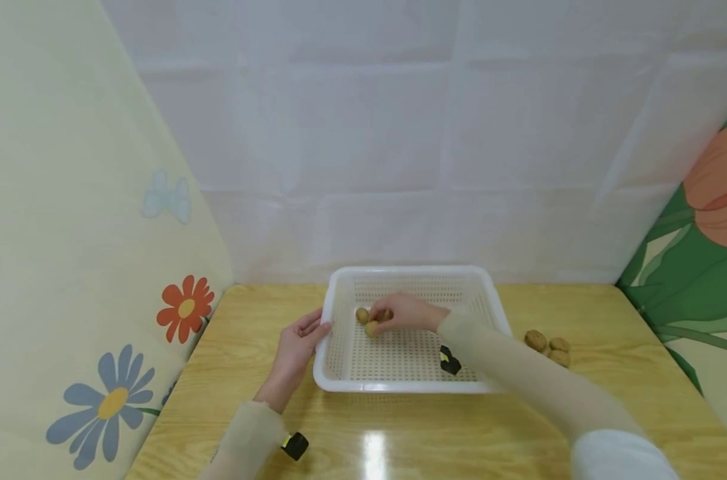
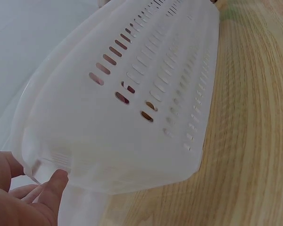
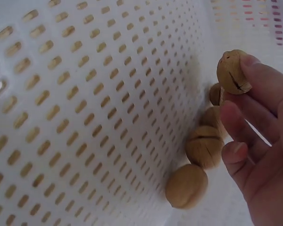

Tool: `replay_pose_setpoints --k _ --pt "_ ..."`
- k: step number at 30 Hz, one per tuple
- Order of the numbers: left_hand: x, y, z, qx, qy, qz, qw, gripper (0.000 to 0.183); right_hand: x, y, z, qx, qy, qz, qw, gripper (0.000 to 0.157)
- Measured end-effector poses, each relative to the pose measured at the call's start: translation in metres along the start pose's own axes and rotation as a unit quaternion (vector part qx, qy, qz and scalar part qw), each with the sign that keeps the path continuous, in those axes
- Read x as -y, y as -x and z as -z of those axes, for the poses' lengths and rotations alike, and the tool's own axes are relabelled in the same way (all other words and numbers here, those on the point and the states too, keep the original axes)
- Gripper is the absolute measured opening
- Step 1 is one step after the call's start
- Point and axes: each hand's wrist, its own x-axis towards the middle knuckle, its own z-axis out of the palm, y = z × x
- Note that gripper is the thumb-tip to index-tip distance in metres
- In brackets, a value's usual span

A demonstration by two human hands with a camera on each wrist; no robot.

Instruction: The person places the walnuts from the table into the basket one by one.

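Observation:
A white plastic basket with slotted sides and floor stands on the wooden table. My left hand grips its left rim, thumb at the top edge and fingers around the outside. Inside the basket, my right hand pinches a walnut with a dark crack between thumb and fingers. In the right wrist view, several more walnuts lie in a row on the slotted floor, just below and beside the fingers. The left wrist view shows the basket's outer wall and my fingertips at its rim.
To the right of the basket, several walnuts sit in a small cluster on the wooden table. A white cloth backdrop rises behind it. Flower-painted panels stand at the left and right sides.

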Motion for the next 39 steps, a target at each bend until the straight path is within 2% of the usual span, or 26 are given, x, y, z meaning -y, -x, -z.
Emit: replay_pose_setpoints --k 6,10,12,18,26,39 --pt "0.0 0.006 -0.003 0.0 -0.003 0.002 1.0 0.049 0.003 -0.011 -0.019 0.01 0.024 0.004 1.0 0.024" --pt "0.004 0.006 -0.003 -0.002 -0.003 0.004 1.0 0.05 0.004 -0.015 -0.029 0.022 0.041 -0.009 0.999 0.025" --pt "0.006 0.006 -0.003 -0.001 -0.002 0.004 1.0 0.05 0.005 -0.015 -0.031 0.026 0.049 -0.015 0.998 0.026" --pt "0.006 0.006 -0.004 -0.004 0.0 0.006 1.0 0.049 0.006 -0.011 -0.028 0.022 0.028 -0.019 0.999 0.031" --pt "0.006 0.006 -0.003 -0.006 -0.004 0.008 0.9999 0.05 -0.001 0.0 -0.008 0.008 -0.027 -0.006 1.0 0.028" --pt "0.0 -0.001 -0.005 -0.007 -0.008 0.014 0.9998 0.049 0.005 0.043 0.053 -0.023 -0.038 -0.01 0.999 0.03"
